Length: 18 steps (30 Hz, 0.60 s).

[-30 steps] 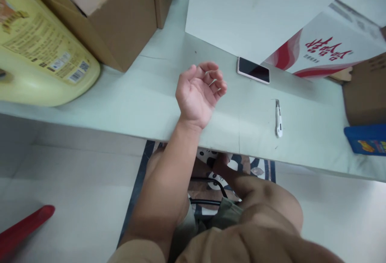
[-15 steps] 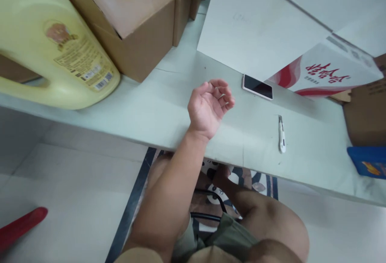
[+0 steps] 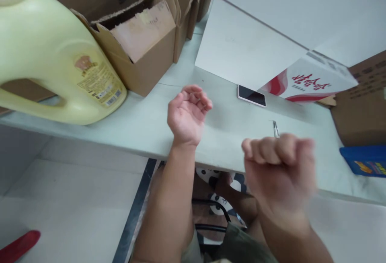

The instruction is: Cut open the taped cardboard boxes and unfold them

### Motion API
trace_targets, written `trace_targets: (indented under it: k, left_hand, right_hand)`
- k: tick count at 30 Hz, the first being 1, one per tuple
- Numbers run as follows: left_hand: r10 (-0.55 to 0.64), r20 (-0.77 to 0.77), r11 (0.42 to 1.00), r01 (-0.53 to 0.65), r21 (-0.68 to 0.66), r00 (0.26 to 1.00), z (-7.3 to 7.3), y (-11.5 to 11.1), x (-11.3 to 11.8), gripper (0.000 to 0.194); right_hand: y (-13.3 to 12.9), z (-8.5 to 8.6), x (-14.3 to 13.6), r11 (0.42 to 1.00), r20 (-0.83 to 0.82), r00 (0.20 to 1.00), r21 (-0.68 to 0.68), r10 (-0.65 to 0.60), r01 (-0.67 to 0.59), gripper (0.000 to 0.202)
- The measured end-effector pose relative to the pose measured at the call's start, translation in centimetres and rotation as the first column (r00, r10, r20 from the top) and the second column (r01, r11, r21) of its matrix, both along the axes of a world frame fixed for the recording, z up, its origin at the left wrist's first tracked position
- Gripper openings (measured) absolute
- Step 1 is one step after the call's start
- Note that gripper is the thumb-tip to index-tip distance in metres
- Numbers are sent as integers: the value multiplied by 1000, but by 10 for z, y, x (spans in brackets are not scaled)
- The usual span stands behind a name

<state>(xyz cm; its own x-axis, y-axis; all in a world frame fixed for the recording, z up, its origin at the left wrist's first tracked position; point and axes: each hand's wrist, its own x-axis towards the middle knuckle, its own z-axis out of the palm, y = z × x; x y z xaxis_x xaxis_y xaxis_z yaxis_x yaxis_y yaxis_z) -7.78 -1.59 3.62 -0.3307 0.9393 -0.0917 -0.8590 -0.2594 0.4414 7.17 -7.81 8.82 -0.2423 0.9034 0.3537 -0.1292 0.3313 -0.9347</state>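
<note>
Newly in view since the earlier frame is the right hand [image 3: 279, 170], raised at the near edge of the counter [image 3: 217, 142]. At far left stands a yellow jug [image 3: 39, 50], probably steadied by its broad base, beside an open brown box [image 3: 155, 54]. Next, the left hand [image 3: 188, 116] is empty, palm up, fingers loosely curled, seemingly relaxed with nothing to grip. A phone [image 3: 251, 95] lies flat by a white carton [image 3: 253, 42], likely stable there. Farther right, the right hand makes a blurred fist, contents impossible to tell, partly hiding the slim cutter [image 3: 275, 128] lying beyond.
</note>
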Motion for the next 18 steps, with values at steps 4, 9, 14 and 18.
trace_targets:
  k: [4,9,14,18]
  left_hand:
    - [292,-40,951,-295,-96,956,-3,-1,-21,33]
    - [510,-85,825,-514,-235,856,-4,0,-35,38]
    - [530,-60,817,-528,-231,846,1,-2,-40,43]
    - [526,-68,823,-527,-210,848,-1,-2,-43,41]
  right_hand:
    - [53,-16,-46,990,-10,991,-31,136,-136,38]
    - [105,-9,-120,910,428,891,293,151,-295,17]
    - [134,1,-180,818,815,575,282,71,-502,22]
    - [142,-16,-197,813,846,522,226,110,-537,35]
